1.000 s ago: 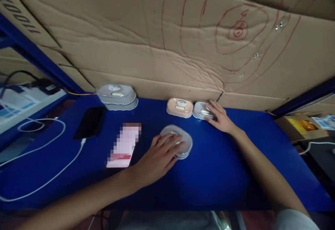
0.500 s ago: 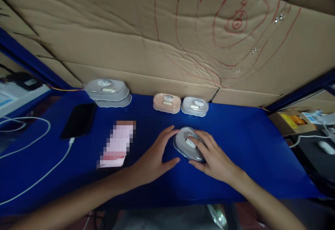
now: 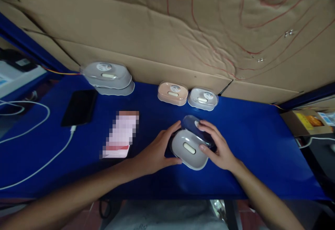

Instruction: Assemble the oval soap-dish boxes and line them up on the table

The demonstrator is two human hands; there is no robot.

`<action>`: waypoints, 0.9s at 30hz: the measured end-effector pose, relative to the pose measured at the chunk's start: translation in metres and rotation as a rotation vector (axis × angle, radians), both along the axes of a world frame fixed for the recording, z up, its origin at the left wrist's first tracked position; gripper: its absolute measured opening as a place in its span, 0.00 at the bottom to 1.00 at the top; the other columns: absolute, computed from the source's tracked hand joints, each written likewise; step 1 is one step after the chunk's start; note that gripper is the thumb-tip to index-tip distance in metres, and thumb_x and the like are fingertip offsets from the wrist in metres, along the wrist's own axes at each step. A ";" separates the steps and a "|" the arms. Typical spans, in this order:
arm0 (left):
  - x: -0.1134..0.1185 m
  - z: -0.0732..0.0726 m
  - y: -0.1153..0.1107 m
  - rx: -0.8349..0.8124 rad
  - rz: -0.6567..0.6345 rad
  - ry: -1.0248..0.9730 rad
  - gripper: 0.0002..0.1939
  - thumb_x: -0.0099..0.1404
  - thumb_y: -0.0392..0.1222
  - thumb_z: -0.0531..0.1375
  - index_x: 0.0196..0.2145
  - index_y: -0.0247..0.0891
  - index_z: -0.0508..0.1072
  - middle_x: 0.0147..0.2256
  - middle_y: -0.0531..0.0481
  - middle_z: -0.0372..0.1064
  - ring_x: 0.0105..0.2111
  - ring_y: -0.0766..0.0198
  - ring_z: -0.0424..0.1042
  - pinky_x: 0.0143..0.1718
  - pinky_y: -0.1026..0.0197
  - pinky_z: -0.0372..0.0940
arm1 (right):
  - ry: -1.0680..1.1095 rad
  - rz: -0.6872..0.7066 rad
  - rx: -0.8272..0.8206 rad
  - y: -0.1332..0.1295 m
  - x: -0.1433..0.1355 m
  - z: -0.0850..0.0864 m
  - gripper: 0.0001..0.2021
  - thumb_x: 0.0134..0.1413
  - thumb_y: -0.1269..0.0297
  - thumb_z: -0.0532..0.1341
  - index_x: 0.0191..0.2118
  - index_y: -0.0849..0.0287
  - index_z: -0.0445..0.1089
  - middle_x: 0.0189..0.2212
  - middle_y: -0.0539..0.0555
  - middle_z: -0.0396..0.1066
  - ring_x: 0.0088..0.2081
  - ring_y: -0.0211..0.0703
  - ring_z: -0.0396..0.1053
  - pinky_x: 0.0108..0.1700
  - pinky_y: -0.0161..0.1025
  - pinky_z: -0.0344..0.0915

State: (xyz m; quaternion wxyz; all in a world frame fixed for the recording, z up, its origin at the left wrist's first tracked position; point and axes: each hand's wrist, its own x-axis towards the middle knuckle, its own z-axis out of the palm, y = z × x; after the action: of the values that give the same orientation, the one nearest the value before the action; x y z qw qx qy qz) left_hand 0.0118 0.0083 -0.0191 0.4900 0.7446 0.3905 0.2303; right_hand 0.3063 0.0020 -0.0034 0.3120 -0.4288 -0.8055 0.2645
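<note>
A grey oval box [image 3: 190, 158] with a cream pill-shaped piece in its middle sits in front of me on the blue table. My left hand [image 3: 164, 148] is curved round its left end, the thumb at the near rim and the fingers at the far side. Tilted up behind the box is its clear lid [image 3: 192, 125], with a round sticker on top. My right hand [image 3: 217, 148] grips this lid at the right, fingers over the sticker side and thumb underneath, above the box's right edge.
Along the cardboard wall [image 3: 146, 41] stand an orange lidded box [image 3: 172, 99], a pale grey lidded box [image 3: 202, 102] and stacked grey boxes [image 3: 110, 80]. A black phone [image 3: 80, 108] with a white cable and a lit phone [image 3: 120, 134] lie to the left.
The clear lid has come off the grey box and tilts up in my right hand. My left hand has closed in on the box's left end. The camera view has shifted slightly.
</note>
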 end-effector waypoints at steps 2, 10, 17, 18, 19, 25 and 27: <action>0.000 0.001 -0.003 0.080 -0.042 0.072 0.61 0.62 0.46 0.76 0.78 0.57 0.40 0.73 0.38 0.56 0.71 0.38 0.57 0.68 0.31 0.54 | -0.073 -0.059 0.074 0.005 0.007 -0.001 0.27 0.69 0.58 0.65 0.69 0.47 0.63 0.70 0.60 0.62 0.75 0.59 0.54 0.74 0.62 0.56; -0.004 0.019 -0.003 0.039 -0.077 0.076 0.50 0.57 0.46 0.77 0.71 0.50 0.58 0.66 0.38 0.59 0.66 0.38 0.63 0.67 0.34 0.60 | -0.335 -0.125 0.145 0.014 0.021 -0.008 0.19 0.75 0.55 0.57 0.66 0.46 0.67 0.70 0.58 0.64 0.74 0.63 0.56 0.71 0.73 0.48; 0.000 0.015 0.005 -0.088 0.083 -0.136 0.46 0.59 0.50 0.75 0.69 0.49 0.60 0.68 0.38 0.57 0.68 0.40 0.61 0.71 0.34 0.54 | -0.354 0.205 0.204 -0.012 -0.009 0.006 0.31 0.70 0.40 0.59 0.70 0.50 0.63 0.69 0.61 0.66 0.73 0.62 0.57 0.71 0.65 0.54; 0.001 0.013 0.006 -0.154 0.099 -0.199 0.48 0.58 0.50 0.76 0.69 0.49 0.59 0.68 0.38 0.58 0.69 0.40 0.61 0.71 0.34 0.54 | -0.374 0.203 0.193 -0.015 -0.013 0.005 0.30 0.71 0.44 0.61 0.70 0.51 0.63 0.67 0.61 0.68 0.72 0.61 0.59 0.71 0.64 0.54; 0.002 0.013 0.006 -0.244 0.115 -0.275 0.50 0.56 0.48 0.77 0.70 0.49 0.58 0.69 0.38 0.58 0.69 0.40 0.62 0.71 0.34 0.55 | -0.368 0.193 0.187 -0.016 -0.017 0.004 0.29 0.71 0.49 0.63 0.71 0.52 0.62 0.65 0.61 0.70 0.71 0.60 0.61 0.71 0.63 0.55; 0.004 0.020 0.007 -0.844 0.209 -0.588 0.59 0.51 0.35 0.79 0.73 0.52 0.55 0.65 0.40 0.69 0.67 0.42 0.67 0.67 0.39 0.61 | -0.065 0.126 0.165 -0.013 -0.018 0.001 0.28 0.70 0.57 0.64 0.71 0.49 0.63 0.60 0.60 0.72 0.65 0.59 0.69 0.68 0.62 0.63; 0.005 0.023 0.006 -0.913 0.226 -0.609 0.53 0.52 0.35 0.79 0.70 0.49 0.62 0.61 0.41 0.73 0.66 0.42 0.68 0.67 0.40 0.60 | 0.013 0.098 0.139 -0.012 -0.018 0.003 0.27 0.70 0.58 0.64 0.71 0.47 0.64 0.61 0.59 0.72 0.64 0.59 0.70 0.67 0.60 0.65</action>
State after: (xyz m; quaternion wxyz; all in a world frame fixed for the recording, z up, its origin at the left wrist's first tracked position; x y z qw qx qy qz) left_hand 0.0164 0.0138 0.0037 0.8257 0.3102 0.3686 0.2936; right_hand 0.2888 -0.0105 0.0000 0.3330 -0.3643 -0.8399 0.2257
